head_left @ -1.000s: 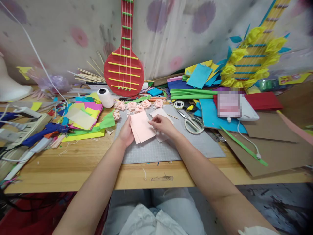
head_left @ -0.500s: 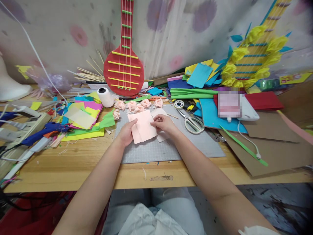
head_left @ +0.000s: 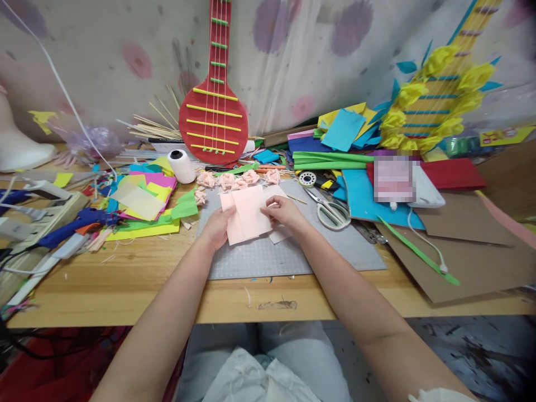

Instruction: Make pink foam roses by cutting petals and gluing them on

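Note:
Pale pink crepe paper (head_left: 250, 215) is held in front of me above the grey cutting mat (head_left: 335, 251). My left hand (head_left: 218, 228) grips its left side, the thumb partly behind a front sheet. On the right edge, my right hand (head_left: 280, 212) pinches it between thumb and fingers. The paper looks like two overlapping pieces, the front one shifted to the right. Under my right hand lies a paler sheet (head_left: 276, 237) on the mat. Several pink paper roses (head_left: 250, 177) sit along the mat's back edge.
Scissors (head_left: 333, 215) rest right of my hands. A white thread spool (head_left: 181, 166) stands behind, near a red paper lute (head_left: 213, 123). Left are coloured sheets (head_left: 142, 201), a blue glue gun (head_left: 71, 226) and a power strip (head_left: 25, 240). Brown cardboard (head_left: 452, 268) lies right.
The front piece of pink paper has slid slightly right over the one behind, and now covers the tip of my left thumb. Both hands stay in nearly the same place.

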The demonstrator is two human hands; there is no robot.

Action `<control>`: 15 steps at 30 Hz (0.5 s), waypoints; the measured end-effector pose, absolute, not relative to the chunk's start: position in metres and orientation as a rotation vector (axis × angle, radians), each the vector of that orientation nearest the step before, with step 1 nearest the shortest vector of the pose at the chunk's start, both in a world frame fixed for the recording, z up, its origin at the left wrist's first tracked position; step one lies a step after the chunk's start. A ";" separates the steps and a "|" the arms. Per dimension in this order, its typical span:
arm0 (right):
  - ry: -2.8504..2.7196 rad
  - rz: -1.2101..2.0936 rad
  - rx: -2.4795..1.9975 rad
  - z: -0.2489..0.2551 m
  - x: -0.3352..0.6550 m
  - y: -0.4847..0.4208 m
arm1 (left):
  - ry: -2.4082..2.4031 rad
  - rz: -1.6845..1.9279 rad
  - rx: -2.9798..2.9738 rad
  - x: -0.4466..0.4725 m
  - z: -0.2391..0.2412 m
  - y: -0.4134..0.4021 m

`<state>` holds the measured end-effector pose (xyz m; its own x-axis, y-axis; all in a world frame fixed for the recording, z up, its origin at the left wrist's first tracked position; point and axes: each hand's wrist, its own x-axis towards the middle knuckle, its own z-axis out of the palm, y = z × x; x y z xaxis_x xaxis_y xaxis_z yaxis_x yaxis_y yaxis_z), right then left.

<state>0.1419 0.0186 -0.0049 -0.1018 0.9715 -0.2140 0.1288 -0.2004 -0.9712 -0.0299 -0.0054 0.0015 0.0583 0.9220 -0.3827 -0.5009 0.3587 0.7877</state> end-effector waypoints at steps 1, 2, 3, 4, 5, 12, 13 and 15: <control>-1.276 1.387 -1.406 -0.004 0.143 0.019 | 1.014 1.165 0.515 -0.030 0.001 -0.005; -1.277 1.378 -1.421 -0.003 0.144 0.019 | 1.022 1.179 0.514 -0.030 0.000 -0.005; -1.279 1.365 -1.439 -0.001 0.146 0.019 | 1.035 1.194 0.518 -0.031 0.000 -0.004; -1.281 1.351 -1.455 0.001 0.148 0.019 | 1.053 1.212 0.523 -0.032 0.000 -0.003; -1.285 1.338 -1.468 0.002 0.151 0.020 | 1.071 1.233 0.527 -0.033 0.001 -0.003; -1.506 1.182 -1.742 0.010 0.177 0.025 | 1.031 1.374 0.432 -0.058 0.024 0.002; -1.564 1.109 -1.792 0.011 0.180 0.025 | 1.011 1.395 0.420 -0.062 0.027 0.002; -1.655 0.867 -1.819 0.015 0.183 0.024 | 0.985 1.416 0.406 -0.065 0.029 0.003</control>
